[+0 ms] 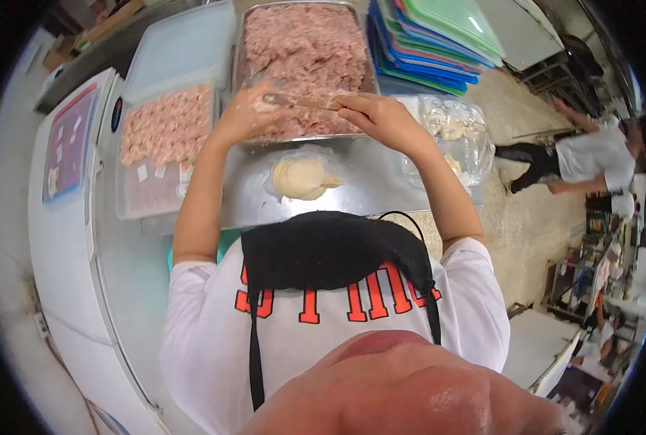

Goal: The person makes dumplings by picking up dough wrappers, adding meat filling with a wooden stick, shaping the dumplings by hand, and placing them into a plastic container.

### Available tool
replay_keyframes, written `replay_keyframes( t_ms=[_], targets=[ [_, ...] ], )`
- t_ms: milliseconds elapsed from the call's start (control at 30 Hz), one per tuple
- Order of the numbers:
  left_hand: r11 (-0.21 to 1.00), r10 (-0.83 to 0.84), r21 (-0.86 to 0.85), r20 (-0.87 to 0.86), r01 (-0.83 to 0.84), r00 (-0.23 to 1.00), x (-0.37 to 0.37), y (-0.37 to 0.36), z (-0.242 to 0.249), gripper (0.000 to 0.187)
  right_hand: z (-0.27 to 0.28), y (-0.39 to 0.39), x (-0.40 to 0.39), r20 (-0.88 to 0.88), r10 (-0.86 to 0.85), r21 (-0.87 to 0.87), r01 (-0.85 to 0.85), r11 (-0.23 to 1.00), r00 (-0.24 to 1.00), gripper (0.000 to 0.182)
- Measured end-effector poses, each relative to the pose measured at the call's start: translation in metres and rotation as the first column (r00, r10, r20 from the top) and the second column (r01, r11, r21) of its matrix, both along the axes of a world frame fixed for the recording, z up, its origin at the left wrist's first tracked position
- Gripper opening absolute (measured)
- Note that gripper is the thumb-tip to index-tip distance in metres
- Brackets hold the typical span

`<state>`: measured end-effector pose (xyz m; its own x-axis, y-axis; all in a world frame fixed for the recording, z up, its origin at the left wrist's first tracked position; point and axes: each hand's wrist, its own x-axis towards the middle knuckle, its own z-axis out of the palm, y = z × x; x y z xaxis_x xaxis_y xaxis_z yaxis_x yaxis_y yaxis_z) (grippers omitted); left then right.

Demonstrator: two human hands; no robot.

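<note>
A wide metal tray (359, 133) full of ground meat (305, 43) lies under both hands. In my right hand (384, 119) is a flat wooden stick (317, 104), pinched by its end and pointing left. Its far tip reaches the fingers of my left hand (247, 116), which is curled above the tray's near left part. A small pale piece, apparently a dough wrapper (268, 104), sits in those fingers, mostly hidden. Nearer my body, a stack of round dough wrappers (299, 177) rests on plastic on the metal table (250, 206).
At left, a plastic tray (128, 196) holds rows of small meat-filled pieces (167, 123); a translucent lid (181, 51) lies behind it. Stacked colored lids (439, 43) stand at back right. A clear plastic bag (453, 130) with dough is right. Another person (591, 156) is farther right.
</note>
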<state>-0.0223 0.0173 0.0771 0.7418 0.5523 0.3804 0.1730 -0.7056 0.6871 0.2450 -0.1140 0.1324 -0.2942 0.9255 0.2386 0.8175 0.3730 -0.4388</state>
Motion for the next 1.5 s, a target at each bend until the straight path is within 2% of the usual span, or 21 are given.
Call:
replay_keyframes(
  t_ms=[67,167,200,300,367,433,567,600,633,700,733,767,833,867,900,967,1033,1167,1300,1333,1500],
  targets=[
    [0.984,0.153,-0.08,-0.047,-0.156,0.987,0.001,-0.011,0.008,0.042,0.015,-0.008,-0.002,0.049,-0.03,0.013,0.03,0.999,0.998,0.032],
    [0.973,0.125,-0.193,-0.012,-0.125,0.992,0.004,-0.003,0.005,0.041,-0.005,-0.008,-0.007,0.038,-0.064,0.089,0.06,0.994,0.997,0.03],
    [0.958,0.174,-0.205,-0.134,-0.199,0.975,0.007,-0.01,0.019,0.045,-0.015,-0.004,-0.005,0.032,-0.052,0.092,0.049,0.994,0.998,0.03],
    [0.972,0.207,-0.106,-0.047,-0.211,0.977,0.007,-0.003,-0.001,0.048,0.007,-0.005,0.009,0.081,-0.091,0.025,0.09,0.996,0.992,0.03],
    [0.958,0.17,-0.214,-0.126,-0.194,0.977,0.007,-0.015,0.023,0.052,0.019,-0.008,0.019,-0.024,-0.086,0.071,0.088,0.994,0.996,0.029],
    [0.845,0.123,-0.51,-0.114,-0.165,0.986,0.008,-0.014,0.027,0.051,0.024,-0.01,0.023,-0.036,-0.124,0.124,0.127,0.984,0.992,0.029],
    [0.972,0.046,-0.233,0.027,-0.038,0.999,0.009,-0.012,0.016,0.041,0.009,-0.015,0.002,-0.048,-0.05,-0.027,0.049,0.998,0.998,0.032],
    [0.974,0.091,-0.194,-0.129,-0.115,0.988,0.006,-0.01,0.015,0.041,0.003,-0.014,-0.003,-0.087,-0.031,-0.092,0.023,0.996,0.996,0.032],
    [0.976,0.101,-0.181,-0.132,-0.124,0.986,0.004,-0.01,0.014,0.041,-0.005,-0.011,-0.005,-0.125,-0.015,-0.154,-0.005,0.988,0.992,0.032],
    [0.984,0.081,-0.158,-0.021,-0.083,0.996,0.001,-0.01,0.011,0.038,-0.022,-0.001,0.008,-0.106,0.022,-0.058,-0.028,0.998,0.994,0.033],
    [0.94,0.114,-0.318,-0.052,-0.125,0.992,-0.004,-0.012,0.015,0.046,-0.025,0.002,0.013,-0.208,0.011,-0.119,-0.036,0.992,0.978,0.034],
    [0.943,0.119,-0.307,-0.053,-0.13,0.991,-0.011,-0.016,0.019,0.046,-0.03,0.005,0.016,-0.309,-0.007,-0.178,-0.051,0.983,0.951,0.035],
    [0.786,0.177,-0.576,-0.137,-0.224,0.974,-0.023,-0.029,0.042,0.047,-0.054,0.013,0.016,-0.452,-0.039,-0.137,-0.027,0.99,0.891,0.035],
    [0.933,0.223,-0.267,-0.101,-0.242,0.97,-0.031,-0.025,0.027,0.045,-0.064,0.016,0.014,-0.523,-0.167,-0.21,0.064,0.976,0.836,0.035],
    [0.933,0.232,-0.257,-0.1,-0.251,0.967,-0.037,-0.026,0.026,0.045,-0.072,0.019,0.012,-0.577,-0.293,-0.292,0.142,0.946,0.762,0.035],
    [0.822,0.223,-0.502,-0.152,-0.269,0.963,-0.047,-0.03,0.026,0.041,-0.1,0.026,0.01,-0.61,-0.315,-0.329,0.13,0.936,0.727,0.034],
    [0.834,0.253,-0.471,-0.136,-0.288,0.958,-0.057,-0.031,0.021,0.04,-0.125,0.036,0.009,-0.58,-0.335,-0.236,0.241,0.941,0.743,0.035],
    [0.845,0.295,-0.43,-0.124,-0.32,0.947,-0.071,-0.034,0.016,0.04,-0.13,0.042,0.015,-0.508,-0.457,-0.382,0.285,0.879,0.73,0.043],
    [0.847,0.328,-0.391,-0.15,-0.361,0.933,-0.073,-0.029,0.007,0.031,-0.139,0.047,0.018,-0.538,-0.396,-0.286,0.281,0.916,0.744,0.042],
    [0.842,0.34,-0.391,-0.149,-0.371,0.929,-0.07,-0.027,0.0,0.031,-0.137,0.046,0.017,-0.555,-0.443,-0.381,0.257,0.888,0.704,0.04],
    [0.806,0.334,-0.452,-0.185,-0.381,0.924,-0.058,-0.033,-0.001,0.051,-0.132,0.035,0.012,-0.647,-0.416,-0.395,0.185,0.9,0.639,0.036]
  ],
)
